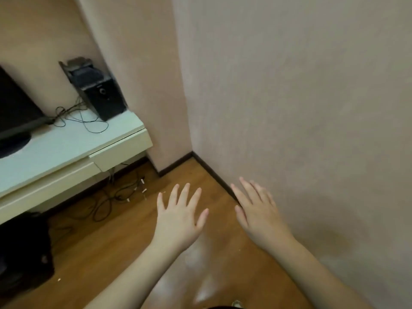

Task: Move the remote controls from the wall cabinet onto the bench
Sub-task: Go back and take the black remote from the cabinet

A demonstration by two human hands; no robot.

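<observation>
Both hands, left hand and right hand, hover spread and empty; no remotes or cabinet visible, so searching risks snagging floor cables left of them.

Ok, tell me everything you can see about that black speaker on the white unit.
The speaker is a small black box, matte and dusty-looking, with one round knob or port on its front face. It stands upright on the back right corner of the white unit, close against the wall, beside the jutting wall corner. Behind it a dark piece sticks up, too blurred to identify. Thin black cables lie looped on the unit beside its base. Neither hand is near it.
</observation>
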